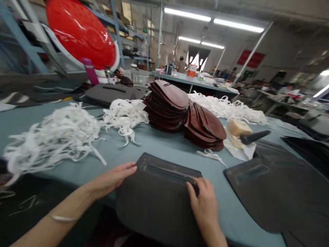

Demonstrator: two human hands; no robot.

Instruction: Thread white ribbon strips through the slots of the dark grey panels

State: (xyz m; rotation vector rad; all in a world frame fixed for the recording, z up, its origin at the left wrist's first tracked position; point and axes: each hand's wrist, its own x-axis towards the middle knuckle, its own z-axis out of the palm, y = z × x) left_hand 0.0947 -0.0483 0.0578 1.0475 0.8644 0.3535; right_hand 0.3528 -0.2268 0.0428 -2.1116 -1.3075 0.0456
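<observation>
The left hand [111, 180] lies with its fingers against the upper left corner of a dark grey panel [156, 202], and the right hand [203, 202] holds the upper edge of this panel, at the end of its long slot [169, 174]. A thin bangle [64, 218] is on the left wrist. On the blue-grey work table [164, 151], beyond the panel, there are heaps of white strips [53, 137] and two stacks of dark red cut pieces [167, 106]. At the right lies a second dark panel [277, 192], and behind it a black-handled tool [254, 137] rests against a beige block [239, 127]
</observation>
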